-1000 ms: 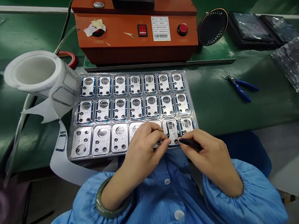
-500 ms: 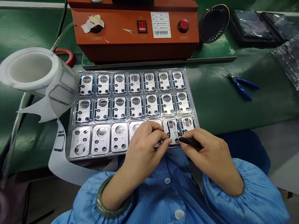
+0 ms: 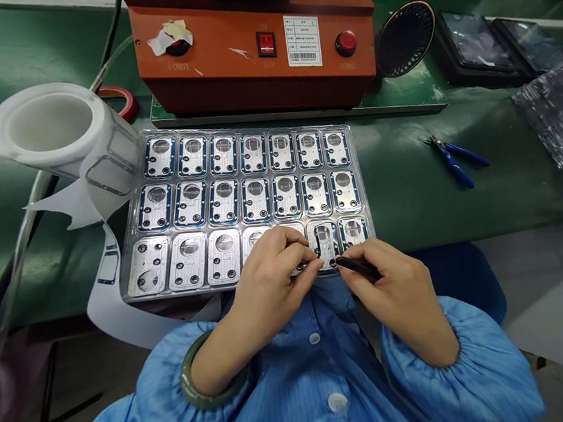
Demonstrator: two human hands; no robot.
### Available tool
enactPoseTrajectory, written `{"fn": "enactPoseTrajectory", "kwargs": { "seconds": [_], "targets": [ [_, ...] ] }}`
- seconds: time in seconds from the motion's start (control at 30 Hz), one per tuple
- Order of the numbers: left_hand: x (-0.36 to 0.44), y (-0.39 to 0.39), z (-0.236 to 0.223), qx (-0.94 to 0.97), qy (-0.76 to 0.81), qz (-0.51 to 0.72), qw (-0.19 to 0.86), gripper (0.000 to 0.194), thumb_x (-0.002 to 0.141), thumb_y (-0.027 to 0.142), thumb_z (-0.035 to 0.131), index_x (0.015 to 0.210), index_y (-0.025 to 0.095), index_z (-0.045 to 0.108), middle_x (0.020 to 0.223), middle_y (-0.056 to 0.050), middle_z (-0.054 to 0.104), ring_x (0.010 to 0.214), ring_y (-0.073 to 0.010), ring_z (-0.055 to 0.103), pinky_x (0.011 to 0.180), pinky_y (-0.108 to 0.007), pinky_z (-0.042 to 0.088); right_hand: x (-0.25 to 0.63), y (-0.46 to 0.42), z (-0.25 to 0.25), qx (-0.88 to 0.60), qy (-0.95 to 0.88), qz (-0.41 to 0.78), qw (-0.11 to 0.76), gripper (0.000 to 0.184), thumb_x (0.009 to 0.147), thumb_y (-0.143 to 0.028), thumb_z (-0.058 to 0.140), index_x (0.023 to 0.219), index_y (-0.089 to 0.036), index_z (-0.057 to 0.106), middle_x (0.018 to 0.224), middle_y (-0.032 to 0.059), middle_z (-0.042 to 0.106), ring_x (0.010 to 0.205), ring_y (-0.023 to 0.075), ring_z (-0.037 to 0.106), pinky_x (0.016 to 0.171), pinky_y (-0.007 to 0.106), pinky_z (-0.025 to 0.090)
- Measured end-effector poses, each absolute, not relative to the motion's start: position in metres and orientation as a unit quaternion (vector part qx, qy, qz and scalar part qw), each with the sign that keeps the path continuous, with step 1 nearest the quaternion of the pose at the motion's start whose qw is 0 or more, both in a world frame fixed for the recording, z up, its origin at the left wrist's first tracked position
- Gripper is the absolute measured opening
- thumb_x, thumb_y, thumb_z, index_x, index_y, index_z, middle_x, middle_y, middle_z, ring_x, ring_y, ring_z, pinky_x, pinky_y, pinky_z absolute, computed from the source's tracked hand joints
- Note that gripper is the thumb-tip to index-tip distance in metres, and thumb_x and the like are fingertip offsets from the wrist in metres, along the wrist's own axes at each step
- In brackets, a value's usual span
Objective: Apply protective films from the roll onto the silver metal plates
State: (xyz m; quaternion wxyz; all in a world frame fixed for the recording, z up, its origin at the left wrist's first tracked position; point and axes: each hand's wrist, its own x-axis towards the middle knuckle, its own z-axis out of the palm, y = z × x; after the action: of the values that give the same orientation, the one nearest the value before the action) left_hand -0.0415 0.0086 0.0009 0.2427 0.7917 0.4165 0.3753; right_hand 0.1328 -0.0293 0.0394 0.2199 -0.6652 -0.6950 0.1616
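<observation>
Over the tray [image 3: 352, 153], right fingers [image 3: 367, 251] clasp a black tool [image 3: 358, 267]; left fingers [image 3: 294, 257] bunch close, their hold unclear.

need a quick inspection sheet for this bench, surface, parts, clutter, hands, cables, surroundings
surface: green bench, glossy
parts: clear tray holds three rows of metal plates; back two rows blue-edged, near row's left three plain
clutter: blue pliers at right; red tape behind white roll
hands: left hand over near row, pinch contents unclear; right hand grips black tool
cables: black cable and clear tube at left
surroundings: orange machine behind tray; clear plastic at right edge
</observation>
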Motion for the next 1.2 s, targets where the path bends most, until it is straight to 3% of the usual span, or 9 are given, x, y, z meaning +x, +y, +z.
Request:
{"fn": "enactPoseTrajectory", "kwargs": {
  "seconds": [0.7,1.2],
  "targets": [
    [-0.0412,0.0085,-0.0017,0.8,0.422,0.361,0.226,0.011,0.086,0.02,0.055,0.078,0.017,0.061,0.088,-0.005,0.058,0.084,-0.0174,0.055,0.072,-0.032,0.046,0.1309,-0.029,0.0393,-0.663,-0.702,0.144,0.215,0.006,0.08,-0.022,0.058,0.076,-0.021,0.063,0.074,-0.0046,0.064,0.068,0.012,0.06,0.06,0.024,0.037],
    [-0.0402,0.0083,-0.0035,0.804,0.43,0.35,0.215,0.011,0.087,0.021,0.055,0.078,0.017,0.061,0.089,-0.006,0.059,0.084,-0.0187,0.055,0.073,-0.034,0.045,0.1328,-0.0278,0.0417,-0.654,-0.707,0.166,0.21,0.009,0.083,-0.022,0.056,0.078,-0.022,0.064,0.078,-0.0002,0.066,0.07,0.0154,0.062,0.062,0.026,0.041]
  ]
}}
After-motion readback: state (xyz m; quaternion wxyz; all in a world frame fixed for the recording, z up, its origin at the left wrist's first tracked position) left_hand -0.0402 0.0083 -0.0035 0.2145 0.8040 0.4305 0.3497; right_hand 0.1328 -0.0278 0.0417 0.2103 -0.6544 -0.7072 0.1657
